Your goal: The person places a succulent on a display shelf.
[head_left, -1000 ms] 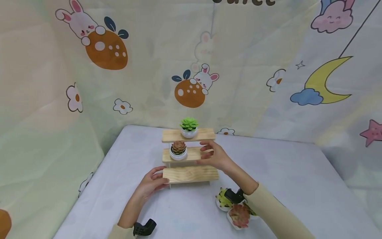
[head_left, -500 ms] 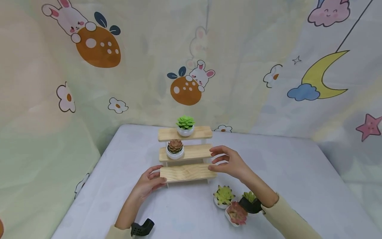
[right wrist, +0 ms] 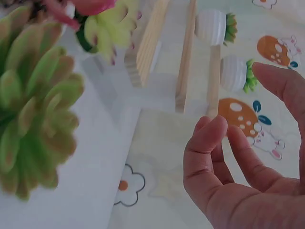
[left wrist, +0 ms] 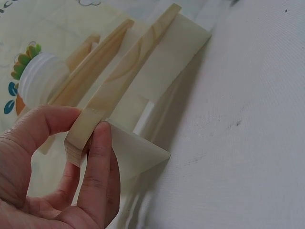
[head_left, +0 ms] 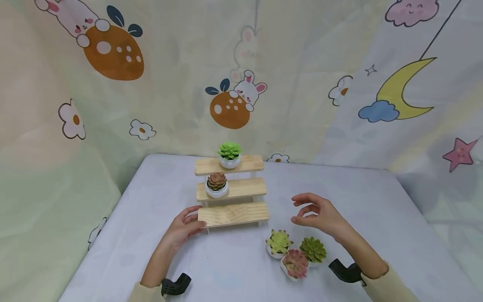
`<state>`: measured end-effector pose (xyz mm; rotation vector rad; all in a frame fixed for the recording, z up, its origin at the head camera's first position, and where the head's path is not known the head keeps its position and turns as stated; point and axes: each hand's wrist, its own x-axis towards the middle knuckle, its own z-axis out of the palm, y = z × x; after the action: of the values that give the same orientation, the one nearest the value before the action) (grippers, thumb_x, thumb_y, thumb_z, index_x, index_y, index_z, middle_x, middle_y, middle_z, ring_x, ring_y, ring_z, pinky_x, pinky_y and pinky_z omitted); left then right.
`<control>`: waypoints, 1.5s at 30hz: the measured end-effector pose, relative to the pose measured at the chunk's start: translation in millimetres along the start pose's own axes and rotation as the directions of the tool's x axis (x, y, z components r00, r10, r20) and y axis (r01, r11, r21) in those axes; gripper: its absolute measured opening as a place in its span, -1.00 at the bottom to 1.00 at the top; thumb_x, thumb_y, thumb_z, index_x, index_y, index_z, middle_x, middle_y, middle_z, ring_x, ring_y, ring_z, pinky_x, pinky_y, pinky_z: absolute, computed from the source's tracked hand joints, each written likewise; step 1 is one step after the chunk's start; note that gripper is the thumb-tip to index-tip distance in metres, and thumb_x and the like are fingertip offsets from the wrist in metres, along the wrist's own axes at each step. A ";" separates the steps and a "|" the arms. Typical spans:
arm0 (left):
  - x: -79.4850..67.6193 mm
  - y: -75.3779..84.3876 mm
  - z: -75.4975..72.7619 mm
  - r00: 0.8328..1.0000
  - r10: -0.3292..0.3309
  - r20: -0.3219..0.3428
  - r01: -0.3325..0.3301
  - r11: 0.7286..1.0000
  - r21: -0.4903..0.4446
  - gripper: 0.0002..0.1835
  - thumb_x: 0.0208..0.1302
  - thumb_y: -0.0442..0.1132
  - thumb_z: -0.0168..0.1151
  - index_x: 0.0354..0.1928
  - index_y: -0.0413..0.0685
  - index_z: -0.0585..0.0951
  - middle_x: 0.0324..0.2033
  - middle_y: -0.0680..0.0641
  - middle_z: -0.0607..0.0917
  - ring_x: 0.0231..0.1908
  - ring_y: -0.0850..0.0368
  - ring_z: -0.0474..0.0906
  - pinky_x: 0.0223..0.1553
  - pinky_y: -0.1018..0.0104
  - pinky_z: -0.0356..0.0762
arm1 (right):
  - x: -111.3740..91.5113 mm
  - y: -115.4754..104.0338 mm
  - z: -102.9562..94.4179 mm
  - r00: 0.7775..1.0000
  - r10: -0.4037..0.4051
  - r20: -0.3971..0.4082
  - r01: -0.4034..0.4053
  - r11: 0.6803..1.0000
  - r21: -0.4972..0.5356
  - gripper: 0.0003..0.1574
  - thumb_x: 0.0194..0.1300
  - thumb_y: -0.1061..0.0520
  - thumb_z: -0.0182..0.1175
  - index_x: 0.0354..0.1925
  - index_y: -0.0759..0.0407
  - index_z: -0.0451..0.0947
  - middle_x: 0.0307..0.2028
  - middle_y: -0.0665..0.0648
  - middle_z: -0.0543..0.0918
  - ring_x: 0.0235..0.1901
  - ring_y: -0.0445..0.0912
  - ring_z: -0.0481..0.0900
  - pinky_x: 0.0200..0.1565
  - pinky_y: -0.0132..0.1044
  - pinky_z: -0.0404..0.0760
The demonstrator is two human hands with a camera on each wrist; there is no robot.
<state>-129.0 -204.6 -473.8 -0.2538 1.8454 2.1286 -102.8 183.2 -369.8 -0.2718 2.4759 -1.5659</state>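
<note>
A three-step wooden display stand (head_left: 234, 214) with white supports stands on the table. My left hand (head_left: 182, 230) pinches the left end of its lowest board, thumb and fingers on either face in the left wrist view. On the top board sits a bright green potted succulent (head_left: 229, 152); a brown potted succulent (head_left: 216, 183) sits at the left of the middle board. My right hand (head_left: 320, 214) is in the air right of the stand, fingers loosely bent around nothing. Below it are a yellow-green succulent (head_left: 279, 241), a pink succulent (head_left: 295, 264) and a dark green succulent (head_left: 313, 249).
The table (head_left: 226, 268) has a white cloth. A patterned fabric backdrop (head_left: 302, 84) rises behind and beside it. Black wrist cameras show on both forearms, the right camera (head_left: 345, 271) close to the dark green succulent.
My right hand has drawn away from the stand to the right, uncovering the three succulents on the table. The left hand keeps its grip on the lowest board. The head view has shifted slightly.
</note>
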 end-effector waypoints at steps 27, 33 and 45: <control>3.4 -0.3 -3.2 0.999 0.005 0.050 -0.003 0.999 -0.047 -0.26 0.18 -0.55 0.22 0.39 -0.32 0.16 -0.16 -0.04 0.63 -0.24 0.20 0.64 -0.16 0.36 0.66 | -49.2 62.2 -21.6 0.983 0.089 0.159 -0.081 0.995 -0.059 -0.16 0.14 0.14 0.41 0.30 0.33 0.29 0.15 0.41 0.39 -0.09 -0.05 0.42 -0.27 -0.31 0.56; 3.8 -1.0 -3.6 0.998 0.006 0.064 -0.003 0.999 -0.047 -0.25 0.18 -0.55 0.22 0.40 -0.33 0.14 -0.16 -0.02 0.63 -0.23 0.20 0.64 -0.16 0.35 0.67 | -58.3 78.6 -14.2 0.981 0.042 0.188 -0.037 0.999 -0.032 -0.12 0.11 0.17 0.43 0.31 0.33 0.26 0.20 0.42 0.35 -0.06 -0.15 0.38 -0.26 -0.29 0.59; 4.0 -0.4 -4.0 0.998 -0.002 0.060 0.004 0.999 -0.038 -0.26 0.19 -0.55 0.22 0.39 -0.31 0.15 -0.15 -0.02 0.63 -0.24 0.21 0.64 -0.16 0.36 0.66 | -58.3 98.3 1.0 0.988 0.088 0.130 -0.091 0.996 0.017 -0.10 0.06 0.21 0.46 0.30 0.38 0.27 0.18 0.41 0.38 -0.07 -0.25 0.46 -0.22 -0.29 0.61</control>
<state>-132.9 -208.0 -476.1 -0.1983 1.7716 2.1469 -51.1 239.0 -455.1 -0.2457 2.3376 -1.4907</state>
